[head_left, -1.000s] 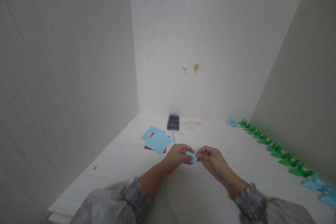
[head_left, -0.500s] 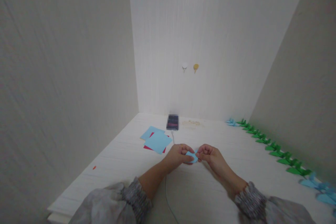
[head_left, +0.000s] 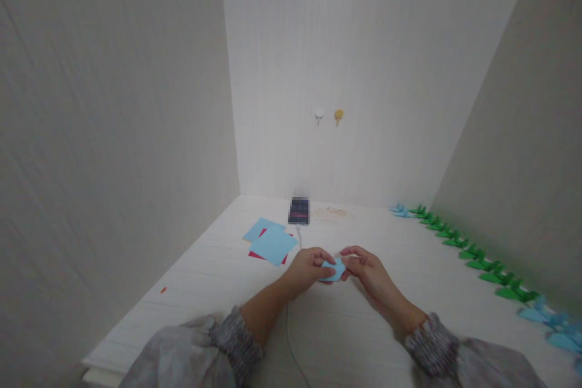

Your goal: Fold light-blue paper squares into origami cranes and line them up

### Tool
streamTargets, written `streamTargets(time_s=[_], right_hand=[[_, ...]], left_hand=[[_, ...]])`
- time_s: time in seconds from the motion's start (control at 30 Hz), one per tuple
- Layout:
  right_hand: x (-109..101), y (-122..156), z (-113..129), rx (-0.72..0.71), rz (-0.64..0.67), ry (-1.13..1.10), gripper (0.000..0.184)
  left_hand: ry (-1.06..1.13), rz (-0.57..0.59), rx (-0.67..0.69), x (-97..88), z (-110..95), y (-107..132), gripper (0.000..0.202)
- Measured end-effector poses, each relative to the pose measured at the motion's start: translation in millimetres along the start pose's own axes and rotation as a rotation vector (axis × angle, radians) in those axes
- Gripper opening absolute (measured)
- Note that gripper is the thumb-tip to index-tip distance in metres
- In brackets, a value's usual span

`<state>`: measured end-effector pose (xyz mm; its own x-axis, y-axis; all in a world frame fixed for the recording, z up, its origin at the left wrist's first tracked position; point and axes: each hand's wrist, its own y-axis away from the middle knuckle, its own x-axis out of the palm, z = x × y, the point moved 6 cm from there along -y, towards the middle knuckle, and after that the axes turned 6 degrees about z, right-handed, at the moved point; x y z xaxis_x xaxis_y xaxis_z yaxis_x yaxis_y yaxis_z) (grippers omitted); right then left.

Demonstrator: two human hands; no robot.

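Observation:
A small folded piece of light blue paper [head_left: 337, 271] is held above the white table, between both hands. My left hand [head_left: 311, 268] pinches its left side, thumb on top and fingers behind and below. At its right edge, my right hand [head_left: 364, 267] grips the paper with thumb and fingertips, the index finger raised slightly over it. The fingers hide part of the folds.
Loose blue paper squares [head_left: 274, 245] overlap a red sheet [head_left: 255, 255] at left. A phone [head_left: 299, 211] with a white cable [head_left: 291, 339] lies behind. Folded green paper shapes [head_left: 482, 265] and blue ones [head_left: 564, 339] line the right wall. An orange scrap [head_left: 163, 290] lies left.
My right hand's fingers have opened slightly and shifted at the paper's right edge, so more of the blue paper shows. My left hand keeps its pinch in nearly the same place.

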<state>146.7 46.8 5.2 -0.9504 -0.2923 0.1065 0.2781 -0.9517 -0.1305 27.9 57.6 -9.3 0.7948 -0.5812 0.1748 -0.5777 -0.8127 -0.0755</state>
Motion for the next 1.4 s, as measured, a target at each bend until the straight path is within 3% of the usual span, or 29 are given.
streamTargets(time_s=[0.17, 0.5, 0.83, 1.03, 1.4], right_hand=[[0.8, 1.2, 0.3, 0.025, -0.053, 0.019, 0.033], [6.8, -0.2, -10.9, 0.020, -0.033, 0.299, 0.022], [-2.8, -3.9, -13.7, -0.001, -0.080, 0.345, 0.022], [8.2, -1.8, -17.2, 0.048, 0.049, 0.259, 0.022], [15.3, 2.0, -12.2, -0.021, 0.126, 0.373, 0.020]], left_hand=[[-0.077, -0.073, 0.066, -10.0, -2.7, -1.1, 0.042], [-0.202, 0.031, 0.029, -2.9, 0.3, 1.4, 0.042], [-0.157, -0.020, 0.012, -6.4, 4.2, -2.8, 0.036], [-0.196, -0.023, 0.039, -9.3, 2.7, -0.6, 0.043], [-0.077, 0.031, 0.027, -6.1, 4.2, -2.3, 0.045]])
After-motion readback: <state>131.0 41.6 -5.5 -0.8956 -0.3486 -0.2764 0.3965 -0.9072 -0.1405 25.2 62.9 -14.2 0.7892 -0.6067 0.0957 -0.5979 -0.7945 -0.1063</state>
